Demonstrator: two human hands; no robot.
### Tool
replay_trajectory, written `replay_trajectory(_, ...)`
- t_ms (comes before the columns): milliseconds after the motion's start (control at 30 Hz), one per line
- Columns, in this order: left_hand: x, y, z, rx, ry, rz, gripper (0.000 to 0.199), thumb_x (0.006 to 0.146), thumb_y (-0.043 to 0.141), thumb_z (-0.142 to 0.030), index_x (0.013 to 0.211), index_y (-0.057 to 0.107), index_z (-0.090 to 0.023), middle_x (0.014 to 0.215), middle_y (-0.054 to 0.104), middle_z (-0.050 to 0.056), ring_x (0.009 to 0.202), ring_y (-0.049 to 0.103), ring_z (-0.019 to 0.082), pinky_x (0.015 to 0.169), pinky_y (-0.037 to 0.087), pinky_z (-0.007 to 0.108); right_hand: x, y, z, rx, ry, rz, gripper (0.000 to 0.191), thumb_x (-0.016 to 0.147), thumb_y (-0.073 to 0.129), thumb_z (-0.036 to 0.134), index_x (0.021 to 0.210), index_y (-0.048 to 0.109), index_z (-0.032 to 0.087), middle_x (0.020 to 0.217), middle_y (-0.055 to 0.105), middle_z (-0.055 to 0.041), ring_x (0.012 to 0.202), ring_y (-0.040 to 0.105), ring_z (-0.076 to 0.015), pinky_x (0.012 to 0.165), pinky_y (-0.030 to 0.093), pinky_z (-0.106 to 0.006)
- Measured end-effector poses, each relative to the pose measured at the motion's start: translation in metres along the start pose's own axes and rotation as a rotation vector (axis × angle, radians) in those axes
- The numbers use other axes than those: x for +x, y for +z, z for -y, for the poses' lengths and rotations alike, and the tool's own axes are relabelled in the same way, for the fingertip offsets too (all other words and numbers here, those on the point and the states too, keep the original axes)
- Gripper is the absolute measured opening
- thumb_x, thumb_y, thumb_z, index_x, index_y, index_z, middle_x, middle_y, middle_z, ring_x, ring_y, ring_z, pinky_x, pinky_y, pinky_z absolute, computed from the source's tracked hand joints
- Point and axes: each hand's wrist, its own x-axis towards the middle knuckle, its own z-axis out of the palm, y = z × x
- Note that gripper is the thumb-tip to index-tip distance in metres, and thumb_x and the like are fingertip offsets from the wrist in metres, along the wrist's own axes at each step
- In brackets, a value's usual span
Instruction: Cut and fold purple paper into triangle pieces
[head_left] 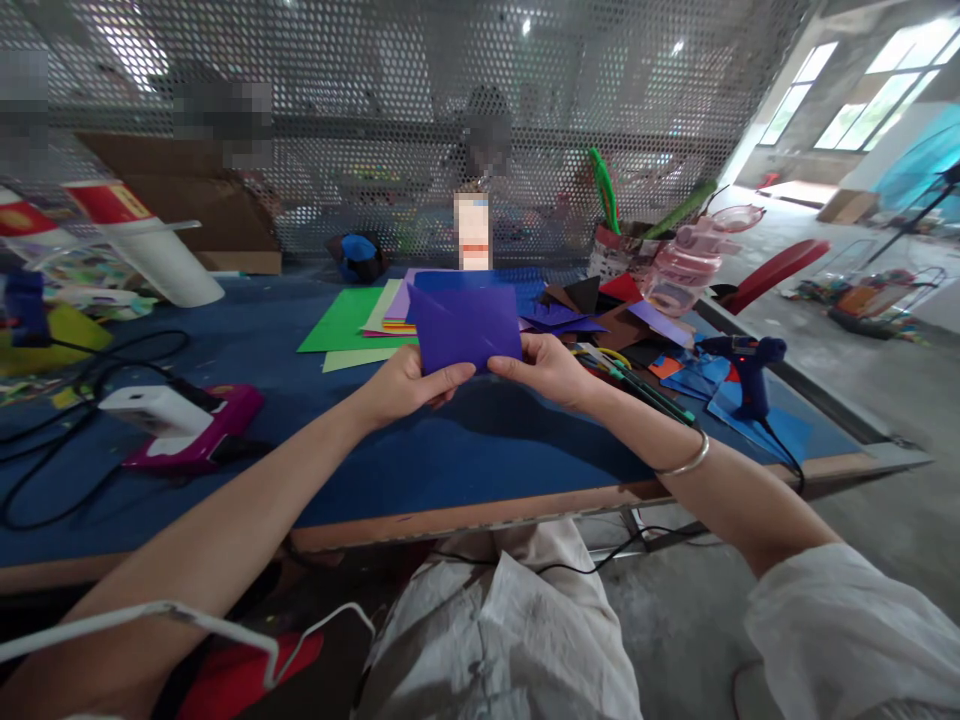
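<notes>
A sheet of purple paper (469, 325) is held up above the blue table, between both hands. My left hand (420, 382) pinches its lower left part, thumb on the near face. At the lower right corner my right hand (544, 368) grips it the same way. Most of the other fingers are hidden behind the sheet. Behind it lies a stack of coloured paper, with a green sheet (341, 320) sticking out to the left. Scissors with yellow handles (604, 355) lie just right of my right hand.
A blue glue gun (746, 365) stands at the right among paper scraps (637, 320). Near it are a pink bottle (686, 265) and a pot (615, 250) of tools. On the left sit a magenta power strip (199, 430) and black cables. A perforated metal screen (375, 130) rises behind the table.
</notes>
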Motion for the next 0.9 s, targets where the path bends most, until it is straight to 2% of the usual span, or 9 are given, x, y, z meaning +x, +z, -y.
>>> replay_trajectory(100, 0.0, -0.005, -0.002, 0.013, 0.004, -0.02, 0.053, 0.086, 0.07, -0.053, 0.047, 0.056, -0.02, 0.043, 0.049, 0.001, 0.042, 0.042, 0.009, 0.044, 0.033, 0.024, 0.001, -0.004, 0.003, -0.011, 0.002, -0.063, 0.058, 0.067, 0.084, 0.071, 0.078, 0.065, 0.017, 0.068, 0.054, 0.0032, 0.064, 0.043, -0.0102, 0.06, 0.038, -0.027)
replay_trajectory(233, 0.001, -0.008, -0.004, -0.027, -0.003, -0.005, 0.052, 0.087, 0.07, -0.05, 0.047, 0.058, -0.019, 0.043, 0.048, 0.001, 0.041, 0.041, 0.009, 0.045, 0.032, 0.025, 0.002, -0.008, 0.005, -0.03, -0.012, -0.048, 0.059, 0.068, 0.082, 0.074, 0.077, 0.062, 0.018, 0.068, 0.053, 0.0028, 0.063, 0.041, -0.0097, 0.058, 0.035, -0.027)
replay_trajectory(400, 0.005, -0.011, 0.001, -0.072, 0.002, -0.079, 0.048, 0.083, 0.075, -0.05, 0.05, 0.062, -0.019, 0.045, 0.05, 0.001, 0.043, 0.042, 0.009, 0.045, 0.033, 0.024, 0.003, -0.013, 0.008, -0.114, -0.086, -0.047, 0.052, 0.078, 0.074, 0.07, 0.077, 0.06, 0.02, 0.068, 0.053, 0.0021, 0.064, 0.043, -0.0112, 0.058, 0.034, -0.027)
replay_trajectory(533, 0.006, -0.014, 0.003, -0.073, 0.012, -0.086, 0.05, 0.082, 0.077, -0.054, 0.05, 0.062, -0.019, 0.042, 0.047, -0.001, 0.041, 0.043, 0.009, 0.046, 0.035, 0.024, 0.002, -0.013, 0.008, -0.167, -0.143, -0.058, 0.043, 0.081, 0.072, 0.062, 0.081, 0.063, 0.019, 0.07, 0.054, 0.0014, 0.068, 0.045, -0.0131, 0.061, 0.035, -0.028)
replay_trajectory(633, 0.006, -0.013, 0.0, -0.071, 0.02, -0.132, 0.042, 0.083, 0.08, -0.046, 0.054, 0.066, -0.018, 0.043, 0.051, -0.001, 0.044, 0.047, 0.009, 0.049, 0.04, 0.023, 0.002, -0.012, 0.005, -0.233, -0.198, -0.133, 0.038, 0.085, 0.069, 0.056, 0.085, 0.067, 0.019, 0.072, 0.055, 0.0007, 0.069, 0.045, -0.0141, 0.063, 0.036, -0.029)
replay_trajectory(700, 0.007, -0.013, -0.002, -0.184, -0.007, -0.156, 0.034, 0.082, 0.082, -0.042, 0.061, 0.07, -0.018, 0.049, 0.056, -0.001, 0.05, 0.052, 0.01, 0.053, 0.044, 0.023, 0.001, -0.011, 0.002, -0.321, -0.25, -0.216, 0.034, 0.089, 0.067, 0.052, 0.084, 0.069, 0.018, 0.071, 0.056, 0.0004, 0.069, 0.046, -0.0147, 0.064, 0.037, -0.03)
replay_trajectory(800, 0.009, -0.016, -0.004, -0.431, -0.121, -0.11, 0.042, 0.088, 0.072, -0.058, 0.074, 0.072, -0.018, 0.062, 0.063, 0.003, 0.059, 0.059, 0.014, 0.052, 0.049, 0.024, -0.002, -0.013, 0.0, -0.523, -0.386, -0.313, 0.031, 0.095, 0.067, 0.046, 0.079, 0.071, 0.02, 0.074, 0.06, -0.0025, 0.072, 0.051, -0.0173, 0.07, 0.043, -0.033)
replay_trajectory(900, 0.012, -0.019, 0.001, -0.503, -0.255, -0.031, 0.065, 0.096, 0.048, -0.075, 0.08, 0.072, -0.017, 0.068, 0.068, 0.007, 0.059, 0.063, 0.017, 0.049, 0.05, 0.027, -0.006, -0.017, -0.001, -0.7, -0.592, -0.261, 0.029, 0.103, 0.057, 0.037, 0.092, 0.079, 0.023, 0.09, 0.071, -0.0081, 0.086, 0.061, -0.0215, 0.083, 0.05, -0.038)
